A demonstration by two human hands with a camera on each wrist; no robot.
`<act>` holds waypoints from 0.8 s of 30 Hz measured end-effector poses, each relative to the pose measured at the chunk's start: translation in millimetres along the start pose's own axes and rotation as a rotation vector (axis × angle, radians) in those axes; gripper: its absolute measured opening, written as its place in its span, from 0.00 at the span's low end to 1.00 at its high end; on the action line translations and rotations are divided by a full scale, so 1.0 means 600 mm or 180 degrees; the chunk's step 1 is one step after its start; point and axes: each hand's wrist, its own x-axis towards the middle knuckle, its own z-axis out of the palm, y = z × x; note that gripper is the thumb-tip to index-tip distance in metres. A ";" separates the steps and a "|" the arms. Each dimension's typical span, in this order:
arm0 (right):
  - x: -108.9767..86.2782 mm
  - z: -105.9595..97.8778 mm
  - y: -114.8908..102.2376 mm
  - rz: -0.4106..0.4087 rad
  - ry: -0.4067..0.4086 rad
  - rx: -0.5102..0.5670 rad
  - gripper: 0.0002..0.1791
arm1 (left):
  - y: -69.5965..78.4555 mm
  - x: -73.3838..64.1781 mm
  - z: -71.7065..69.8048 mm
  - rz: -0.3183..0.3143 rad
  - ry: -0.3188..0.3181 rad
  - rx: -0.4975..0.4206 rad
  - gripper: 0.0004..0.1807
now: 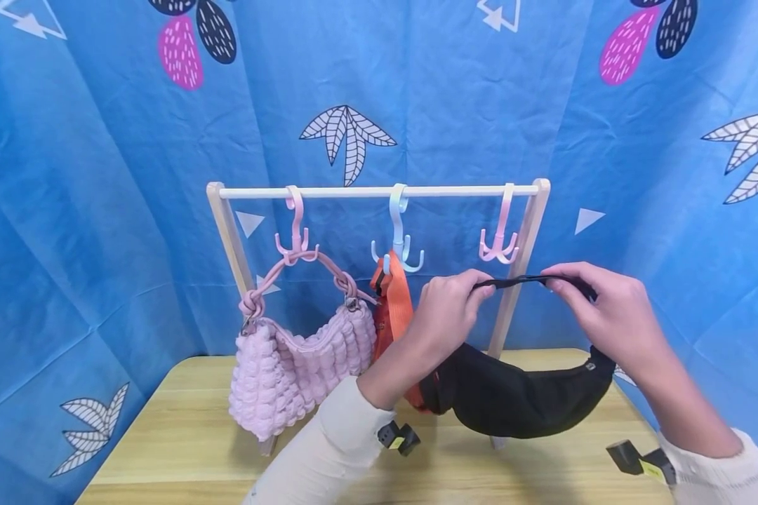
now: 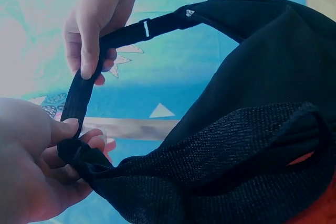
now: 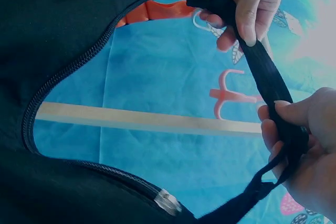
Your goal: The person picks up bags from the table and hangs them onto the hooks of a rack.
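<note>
A black waist bag [image 1: 524, 396] hangs below its black strap [image 1: 518, 281], in front of the rack's right half. My left hand [image 1: 445, 308] pinches the strap at its left part; my right hand [image 1: 596, 308] pinches it further right, so the stretch between them runs nearly level. Thumb and fingers of the left hand [image 2: 37, 156] close on the webbing in the left wrist view. The right wrist view shows the right hand [image 3: 310, 150] gripping the strap, and the bag's zipper [image 3: 73, 72]. Just above the strap is a pink hook [image 1: 499, 238] on the rail.
From the white rail [image 1: 347, 192] hang a second pink hook [image 1: 295, 231] with a puffy pink handbag [image 1: 309, 365] and a blue hook [image 1: 396, 224] with an orange bag [image 1: 399, 294]. The rack's wooden legs stand on a wooden table [image 1: 183, 421] before a blue curtain [image 1: 467, 105].
</note>
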 end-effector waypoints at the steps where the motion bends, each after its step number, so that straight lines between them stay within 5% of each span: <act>1: 0.001 0.002 -0.001 0.0024 0.0017 0.0006 0.14 | -0.001 0.002 -0.001 0.0011 0.0024 0.0028 0.14; 14: 0.020 0.018 -0.004 0.0173 0.0231 0.0118 0.12 | -0.013 0.017 -0.012 0.0128 0.0374 0.0362 0.12; 24: 0.034 0.020 -0.005 0.0173 0.0265 0.0129 0.12 | -0.014 0.025 -0.011 -0.0053 0.0437 0.0169 0.13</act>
